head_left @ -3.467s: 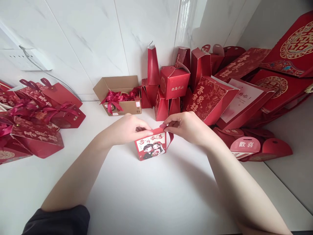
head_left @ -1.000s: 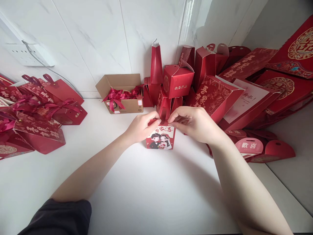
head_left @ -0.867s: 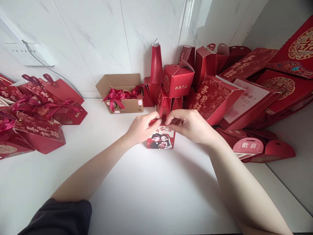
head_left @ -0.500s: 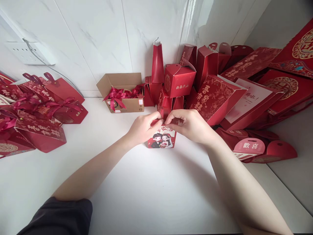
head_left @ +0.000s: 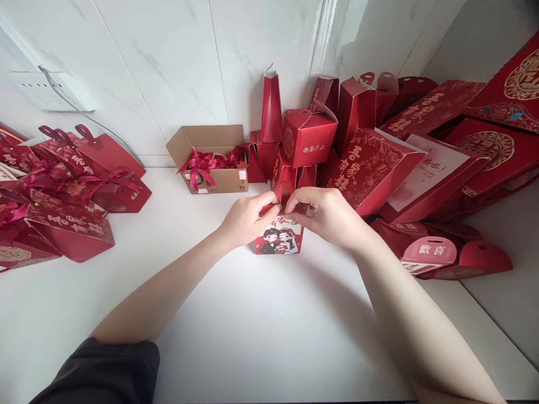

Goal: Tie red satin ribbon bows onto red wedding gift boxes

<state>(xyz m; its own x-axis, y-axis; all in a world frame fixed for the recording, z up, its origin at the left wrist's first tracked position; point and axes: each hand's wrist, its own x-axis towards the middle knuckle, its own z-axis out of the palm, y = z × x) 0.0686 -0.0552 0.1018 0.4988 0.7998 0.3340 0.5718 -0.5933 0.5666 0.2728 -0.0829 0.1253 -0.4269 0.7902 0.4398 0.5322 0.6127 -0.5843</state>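
A small red gift box (head_left: 278, 241) stands on the white table in front of me, its face printed with a cartoon bride and groom. My left hand (head_left: 252, 219) pinches the top edge of this box from the left, thumb and fingers together. From the right, my right hand (head_left: 322, 216) pinches the same top edge, index finger and thumb close to the left fingertips. The two hands nearly meet over the top of the box. The exact fold or flap between the fingertips is mostly hidden by them.
Behind sits an open cardboard box (head_left: 223, 182) of dark red ribbon bows (head_left: 202, 164). Stacked red gift boxes (head_left: 309, 140) and bags (head_left: 374, 168) crowd the back right. Ribboned boxes (head_left: 69, 224) group at the left. A cable (head_left: 80, 109) runs from the wall socket (head_left: 37, 92).
Almost nothing differs. Both hands stay pinched at the top of the gift box, with only very slight finger movement.
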